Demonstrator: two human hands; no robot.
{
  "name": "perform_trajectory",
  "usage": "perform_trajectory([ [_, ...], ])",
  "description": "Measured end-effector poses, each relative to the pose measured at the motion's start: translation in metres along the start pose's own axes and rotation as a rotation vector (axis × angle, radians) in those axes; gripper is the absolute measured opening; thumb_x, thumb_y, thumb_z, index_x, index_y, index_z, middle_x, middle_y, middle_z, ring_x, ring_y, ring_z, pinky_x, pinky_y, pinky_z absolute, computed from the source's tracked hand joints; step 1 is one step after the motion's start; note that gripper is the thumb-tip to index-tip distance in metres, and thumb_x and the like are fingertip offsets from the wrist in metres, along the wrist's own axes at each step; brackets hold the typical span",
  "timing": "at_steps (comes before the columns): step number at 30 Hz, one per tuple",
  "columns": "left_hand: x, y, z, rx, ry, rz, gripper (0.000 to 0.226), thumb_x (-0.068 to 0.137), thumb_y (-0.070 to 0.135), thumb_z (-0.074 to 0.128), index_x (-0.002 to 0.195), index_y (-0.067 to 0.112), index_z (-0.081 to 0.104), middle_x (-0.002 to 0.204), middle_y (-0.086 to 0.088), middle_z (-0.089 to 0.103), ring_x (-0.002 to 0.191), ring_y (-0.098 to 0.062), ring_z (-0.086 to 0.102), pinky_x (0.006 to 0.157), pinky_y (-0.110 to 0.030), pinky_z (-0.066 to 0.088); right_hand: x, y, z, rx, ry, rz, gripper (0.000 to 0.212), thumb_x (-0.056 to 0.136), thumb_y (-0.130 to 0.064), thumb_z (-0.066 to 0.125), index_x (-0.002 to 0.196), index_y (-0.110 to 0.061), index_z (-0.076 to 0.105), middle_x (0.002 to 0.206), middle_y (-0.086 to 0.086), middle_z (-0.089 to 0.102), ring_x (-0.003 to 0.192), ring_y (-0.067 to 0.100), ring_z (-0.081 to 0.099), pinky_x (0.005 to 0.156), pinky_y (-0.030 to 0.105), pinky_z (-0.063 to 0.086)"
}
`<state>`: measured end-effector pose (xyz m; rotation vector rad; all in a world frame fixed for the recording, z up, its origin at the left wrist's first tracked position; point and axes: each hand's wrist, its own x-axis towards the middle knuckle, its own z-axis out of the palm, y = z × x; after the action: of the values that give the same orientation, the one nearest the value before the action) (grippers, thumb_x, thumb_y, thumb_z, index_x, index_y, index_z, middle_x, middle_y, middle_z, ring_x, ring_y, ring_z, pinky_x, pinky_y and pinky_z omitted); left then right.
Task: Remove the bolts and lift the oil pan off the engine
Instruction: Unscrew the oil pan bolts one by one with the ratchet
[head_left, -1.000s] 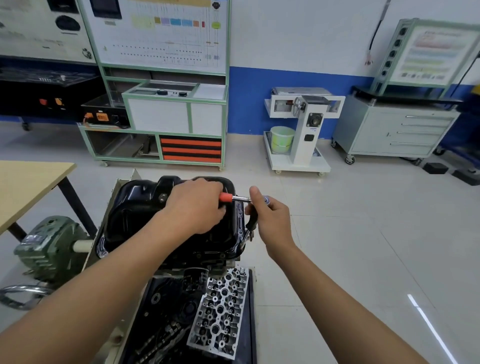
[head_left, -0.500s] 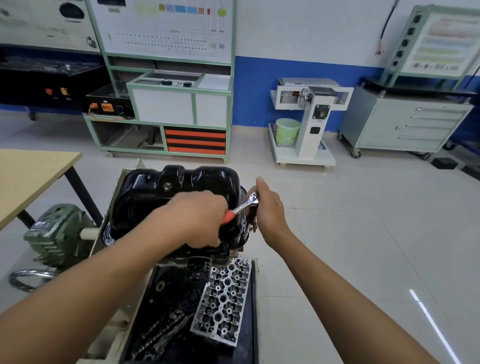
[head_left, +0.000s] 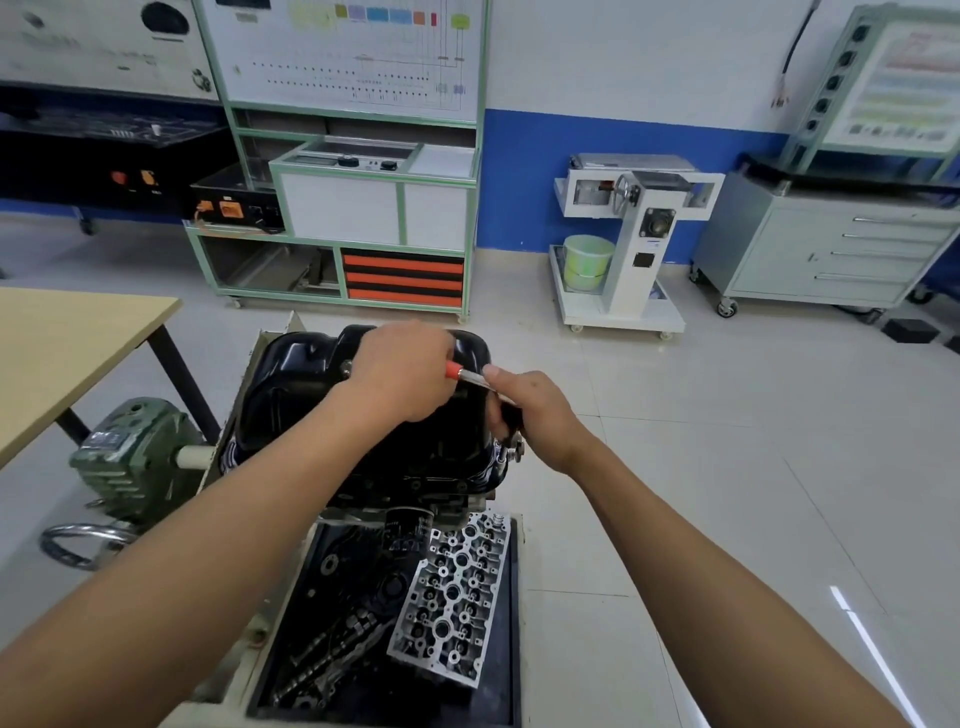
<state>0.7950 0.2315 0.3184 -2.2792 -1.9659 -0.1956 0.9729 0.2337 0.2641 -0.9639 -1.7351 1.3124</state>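
The black oil pan (head_left: 291, 384) sits on the engine (head_left: 405, 493). The left hand (head_left: 402, 371) grips the orange ratchet (head_left: 457, 371) handle above the pan. The right hand (head_left: 540, 415) curls around the ratchet's head end at the pan's right edge.

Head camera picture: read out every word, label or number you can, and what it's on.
Nothing here can be read.
Wall chart: print too small and blurred.
Poster above the grey cabinet: blurred.
Plate on the green motor: blurred.
Pale board, upper left: marks blurred.
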Motion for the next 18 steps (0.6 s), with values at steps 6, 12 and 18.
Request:
perform_trajectory([
  [6, -0.062, 0.025, -0.005, -0.073, -0.361, 0.133, 0.050, 0.075, 0.074, 0.063, 0.078, 0.026, 0.054, 0.071, 0.009, 0.059, 0.064, -0.009, 0.055, 0.052, -0.027, 0.037, -0.004, 0.000, 0.016, 0.097, 0.509, 0.004, 0.051, 0.097, -0.044, 0.062, 0.069, -0.002, 0.068, 0.057, 0.007, 0.055, 0.054, 0.014, 0.051, 0.056, 0.027, 0.043],
  [12, -0.080, 0.051, -0.012, -0.160, -0.455, 0.125, 0.060, 0.077, 0.077, 0.061, 0.073, 0.017, 0.059, 0.063, 0.008, 0.060, 0.058, -0.011, 0.056, 0.054, -0.028, 0.043, -0.004, 0.000, 0.024, 0.018, 0.440, 0.056, 0.056, 0.105, -0.039, 0.043, 0.060, -0.012, 0.063, 0.060, 0.000, 0.064, 0.052, 0.001, 0.055, 0.050, 0.009, 0.041],
  [18, -0.060, 0.031, -0.023, -0.161, -0.695, 0.091, 0.059, 0.070, 0.063, 0.081, 0.107, 0.020, 0.066, 0.062, 0.010, 0.072, 0.065, -0.006, 0.066, 0.064, -0.029, 0.050, -0.005, -0.003, 0.014, 0.045, 0.214, -0.007, 0.071, 0.104, -0.043, 0.046, 0.055, 0.008, 0.046, 0.054, 0.015, 0.039, 0.046, 0.020, 0.036, 0.045, 0.016, 0.033],
])
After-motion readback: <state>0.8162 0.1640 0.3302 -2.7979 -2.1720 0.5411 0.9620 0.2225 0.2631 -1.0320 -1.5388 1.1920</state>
